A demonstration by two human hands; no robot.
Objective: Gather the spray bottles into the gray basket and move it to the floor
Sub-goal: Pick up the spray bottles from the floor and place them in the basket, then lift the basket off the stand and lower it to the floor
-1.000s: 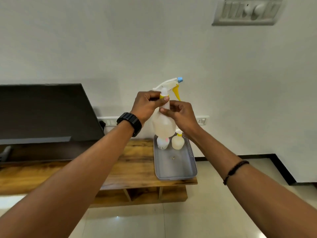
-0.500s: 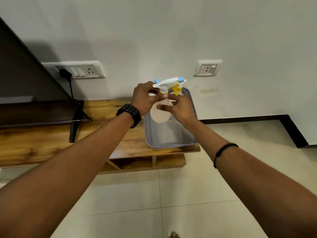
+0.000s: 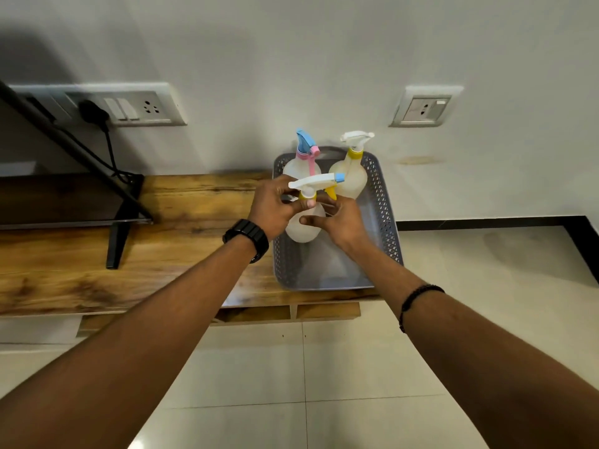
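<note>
The wooden bench (image 3: 181, 254) crossed the frame's middle left, carrying the gray basket (image 3: 385, 228) at centre right. Two spray bottles (image 3: 351, 176) stood at the basket's far end. A third spray bottle (image 3: 303, 230) was held upright over its middle, the left hand (image 3: 275, 209) with fingers pinching the neck and the right hand (image 3: 340, 218) with fingers curled round the body.

No words, brand marks or numbers could be read anywhere. The spray bottle (image 3: 304, 228), gripped at the neck by the left hand (image 3: 275, 207) and held by the right hand (image 3: 342, 220), had a plain body. Just beyond the hands in the gray basket (image 3: 386, 218), the blue-topped bottle (image 3: 293, 166) and the white-topped bottle (image 3: 351, 181) showed no legible label. The switch plate (image 3: 142, 106) far up-left of the left hand and the socket (image 3: 424, 108) up-right of the right hand showed no readable lettering.
</note>
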